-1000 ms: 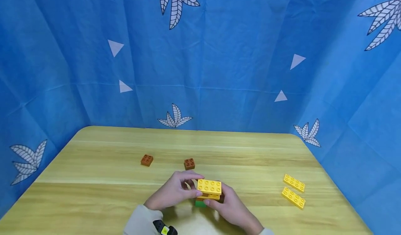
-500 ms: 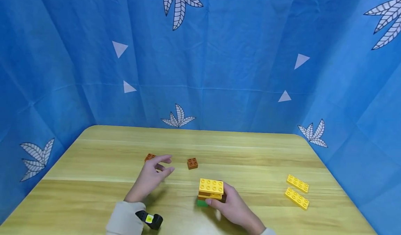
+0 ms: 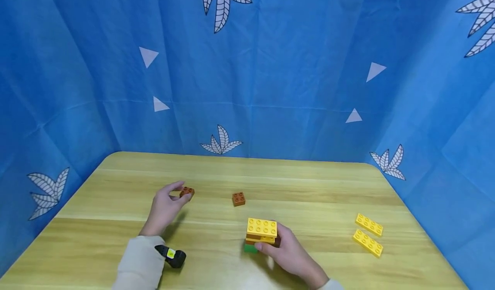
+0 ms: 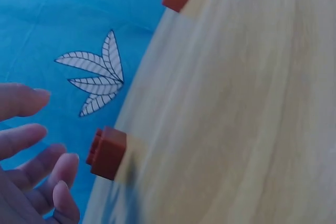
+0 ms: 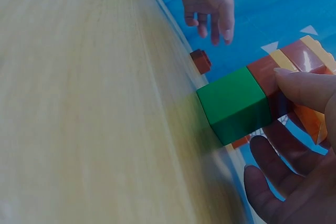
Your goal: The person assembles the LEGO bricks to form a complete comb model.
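My left hand hovers around a small brown building brick at the left. The left wrist view shows its fingers relaxed and spread, a short gap from that brick. A second brown brick lies on the table further right. With thumb and fingers, my right hand grips a stack of bricks. On top of it is a yellow eight-stud brick; brown and yellow layers sit beneath, over a green block at the base. Part of the stack is hidden behind the right thumb.
Two thin yellow bricks, one farther and one nearer, lie side by side at the right of the wooden table. A blue curtain with leaf prints hangs along the back and sides.
My left hand has left the stack and moved left to the farther-left brown brick. The right hand has kept its grip on the stack, which has barely moved.
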Tool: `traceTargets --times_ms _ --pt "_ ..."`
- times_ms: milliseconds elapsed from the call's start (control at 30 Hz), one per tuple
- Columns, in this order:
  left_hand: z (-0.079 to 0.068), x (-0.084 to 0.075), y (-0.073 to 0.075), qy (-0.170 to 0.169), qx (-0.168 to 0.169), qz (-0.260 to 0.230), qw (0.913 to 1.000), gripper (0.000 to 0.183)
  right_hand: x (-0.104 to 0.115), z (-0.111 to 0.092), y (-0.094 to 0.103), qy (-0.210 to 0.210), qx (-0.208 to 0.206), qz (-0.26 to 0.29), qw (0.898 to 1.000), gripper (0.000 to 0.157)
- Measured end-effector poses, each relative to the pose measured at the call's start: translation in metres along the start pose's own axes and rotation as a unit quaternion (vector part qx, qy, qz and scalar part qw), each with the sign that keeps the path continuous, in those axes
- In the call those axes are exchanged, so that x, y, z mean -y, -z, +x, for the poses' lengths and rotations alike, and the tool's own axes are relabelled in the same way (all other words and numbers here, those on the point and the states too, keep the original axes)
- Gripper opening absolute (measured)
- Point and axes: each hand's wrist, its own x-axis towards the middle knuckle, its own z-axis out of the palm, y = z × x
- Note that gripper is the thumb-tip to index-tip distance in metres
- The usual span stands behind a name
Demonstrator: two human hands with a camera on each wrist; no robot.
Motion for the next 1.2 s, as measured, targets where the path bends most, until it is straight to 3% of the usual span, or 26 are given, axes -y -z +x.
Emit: traceTargets --times_ms 433,667,900,1200 --pt "0.017 0.013 -0.002 0.029 0.031 0.082 0.9957 0.060 0.001 0.000 0.001 -0.007 0.005 -0.002 1.000 0.049" --pt "0.024 0.013 -0.004 0.044 0.046 0.128 0.9897 0.063 0.001 0.000 0.001 -0.004 0.001 -0.002 1.000 0.048" --pt "0.027 0.008 -0.005 0.064 0.051 0.142 0.9864 0.060 0.002 0.000 0.002 -0.006 0.001 -0.005 1.000 0.047" --pt "0.027 0.006 -0.007 0.063 0.035 0.151 0.9859 0.052 0.001 0.001 0.002 -0.005 0.004 -0.001 1.000 0.046"
